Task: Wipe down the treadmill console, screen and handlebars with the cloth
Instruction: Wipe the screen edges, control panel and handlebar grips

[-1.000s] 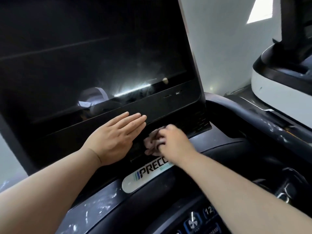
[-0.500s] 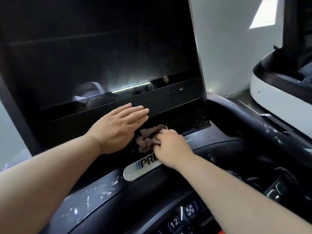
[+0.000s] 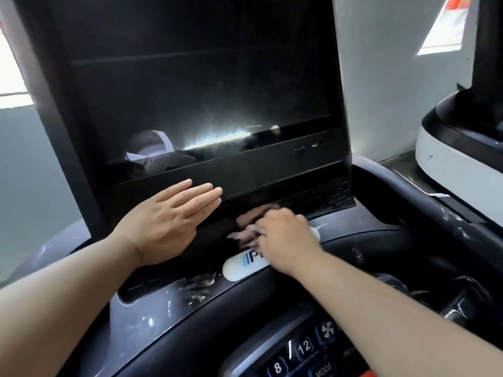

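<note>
The treadmill's big black screen (image 3: 196, 85) stands tilted in front of me, streaked with glare near its lower edge. My left hand (image 3: 168, 224) lies flat, fingers straight, against the black panel below the screen. My right hand (image 3: 283, 238) grips a crumpled pinkish cloth (image 3: 246, 227) and presses it into the recess at the foot of the screen housing, just above the white logo badge (image 3: 239, 268). The dark console (image 3: 168, 303) spreads below, with smeary marks on its surface.
A keypad (image 3: 302, 352) with numbered and fan buttons sits at the bottom middle. A dark handlebar and cup recess (image 3: 435, 268) curve along the right. Another machine with a white base (image 3: 457, 159) stands at the far right, before a pale wall.
My right hand with the cloth has slid a little along the recess under the screen and back. My left hand stays flat on the panel. My head has shifted, lowering the view.
</note>
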Tool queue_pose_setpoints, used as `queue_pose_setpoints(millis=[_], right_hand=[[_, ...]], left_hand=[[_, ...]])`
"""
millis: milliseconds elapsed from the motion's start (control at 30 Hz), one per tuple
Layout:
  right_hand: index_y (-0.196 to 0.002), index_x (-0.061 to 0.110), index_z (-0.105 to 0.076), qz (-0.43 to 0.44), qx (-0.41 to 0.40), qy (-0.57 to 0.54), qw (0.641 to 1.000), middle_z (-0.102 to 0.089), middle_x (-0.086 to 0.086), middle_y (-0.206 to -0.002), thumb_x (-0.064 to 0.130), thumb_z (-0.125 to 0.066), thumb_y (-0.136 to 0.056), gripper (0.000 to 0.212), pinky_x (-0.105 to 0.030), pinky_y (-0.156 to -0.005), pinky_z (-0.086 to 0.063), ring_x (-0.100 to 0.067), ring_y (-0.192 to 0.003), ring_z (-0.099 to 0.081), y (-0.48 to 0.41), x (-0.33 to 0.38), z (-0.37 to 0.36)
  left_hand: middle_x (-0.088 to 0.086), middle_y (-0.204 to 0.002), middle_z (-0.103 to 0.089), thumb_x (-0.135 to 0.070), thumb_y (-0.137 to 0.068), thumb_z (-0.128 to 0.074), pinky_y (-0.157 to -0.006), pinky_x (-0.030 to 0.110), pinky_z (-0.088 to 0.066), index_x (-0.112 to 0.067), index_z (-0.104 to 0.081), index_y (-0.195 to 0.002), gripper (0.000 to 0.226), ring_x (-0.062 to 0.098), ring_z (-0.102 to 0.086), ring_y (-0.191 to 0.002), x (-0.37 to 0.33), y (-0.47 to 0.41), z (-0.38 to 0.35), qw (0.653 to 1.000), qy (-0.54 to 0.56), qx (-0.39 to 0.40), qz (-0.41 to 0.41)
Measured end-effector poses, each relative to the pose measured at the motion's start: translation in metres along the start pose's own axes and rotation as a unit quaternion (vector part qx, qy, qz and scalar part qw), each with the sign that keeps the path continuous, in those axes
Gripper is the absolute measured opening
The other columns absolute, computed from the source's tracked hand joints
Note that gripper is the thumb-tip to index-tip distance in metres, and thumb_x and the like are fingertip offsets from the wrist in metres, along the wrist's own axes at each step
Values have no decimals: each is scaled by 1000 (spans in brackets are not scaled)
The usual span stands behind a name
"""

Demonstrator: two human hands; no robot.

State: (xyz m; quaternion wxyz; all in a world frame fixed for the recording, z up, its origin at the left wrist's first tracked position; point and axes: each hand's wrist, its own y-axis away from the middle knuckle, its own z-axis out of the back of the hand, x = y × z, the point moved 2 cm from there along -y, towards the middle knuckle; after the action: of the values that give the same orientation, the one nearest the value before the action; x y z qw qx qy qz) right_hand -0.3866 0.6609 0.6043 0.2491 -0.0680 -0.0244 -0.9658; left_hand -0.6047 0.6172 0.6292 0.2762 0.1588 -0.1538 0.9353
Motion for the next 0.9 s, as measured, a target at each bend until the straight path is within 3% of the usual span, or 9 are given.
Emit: queue_pose_setpoints(millis=[200, 300, 400, 467, 533, 567, 600, 667, 900], right_hand=[[-120, 26, -61, -31, 22, 50, 998, -47, 1, -128, 29, -45, -92, 32, -36, -94, -33, -27, -117, -38, -5, -2, 3], [-116, 34, -64, 33, 62, -67, 995, -49, 9, -125, 23, -49, -90, 32, -36, -95, -36, -26, -113, -38, -1, 12, -4], [-99, 25, -70, -17, -34, -214, 976, -55, 9, -110, 7, -49, -82, 33, -31, -91, -41, -20, -106, -45, 6, -1, -5], [-91, 19, -67, -159, -184, -288, 926, -55, 3, -104, 5, -51, -81, 24, -27, -80, -42, -20, -99, -52, 10, -34, 6], [-94, 19, -58, -324, -301, -380, 812, -56, -4, -111, 12, -56, -84, 12, -28, -74, -42, -22, -94, -56, 12, -69, 20], [-96, 21, -55, -365, -322, -413, 770, -57, -6, -114, 20, -58, -86, 10, -28, -72, -43, -23, -93, -58, 8, -78, 22], [-96, 22, -54, -374, -307, -424, 766, -59, -7, -114, 29, -58, -88, 12, -28, -69, -45, -23, -91, -60, -1, -77, 20], [-94, 22, -59, -321, -235, -425, 813, -63, -8, -111, 35, -56, -90, 13, -27, -69, -46, -21, -90, -62, -20, -53, 8], [-102, 20, -68, -140, -127, -303, 934, -57, 0, -118, 14, -56, -83, 23, -17, -86, -40, -19, -107, -55, -14, 14, -13]], left_hand=[[5, -150, -39, -18, -86, -32, -116, 41, -21, -9, -46, -141, 58, 19, -36, -138, 0, -1, -4, 1000, -12, 6, 4], [4, -151, -36, -19, -85, -32, -118, 40, -18, -10, -44, -142, 59, 20, -30, -141, -1, -2, -4, 1000, -24, 1, 0], [3, -152, -33, -19, -86, -31, -118, 41, -17, -9, -44, -142, 59, 18, -18, -143, -6, -1, -5, 1000, -14, -11, 15], [4, -152, -34, -19, -86, -30, -118, 42, -17, -7, -44, -141, 58, 18, -17, -144, -7, 0, -6, 1000, -13, -18, 20], [5, -151, -36, -19, -86, -31, -118, 42, -18, -7, -45, -141, 58, 19, -22, -143, -8, 0, -6, 999, -18, -21, 17], [6, -150, -38, -19, -86, -31, -117, 42, -19, -7, -45, -140, 57, 20, -27, -142, -8, -1, -6, 1000, -17, -19, 15], [6, -150, -39, -18, -86, -32, -117, 43, -20, -6, -46, -140, 57, 20, -32, -140, -8, -1, -5, 1000, -14, -15, 16], [7, -150, -39, -18, -85, -32, -116, 43, -21, -6, -47, -139, 57, 21, -37, -138, -8, -1, -4, 1000, -9, -13, 21], [6, -150, -39, -20, -84, -31, -115, 43, -22, -7, -47, -140, 59, 21, -38, -137, -8, -2, -4, 1000, -5, -1, 28]])
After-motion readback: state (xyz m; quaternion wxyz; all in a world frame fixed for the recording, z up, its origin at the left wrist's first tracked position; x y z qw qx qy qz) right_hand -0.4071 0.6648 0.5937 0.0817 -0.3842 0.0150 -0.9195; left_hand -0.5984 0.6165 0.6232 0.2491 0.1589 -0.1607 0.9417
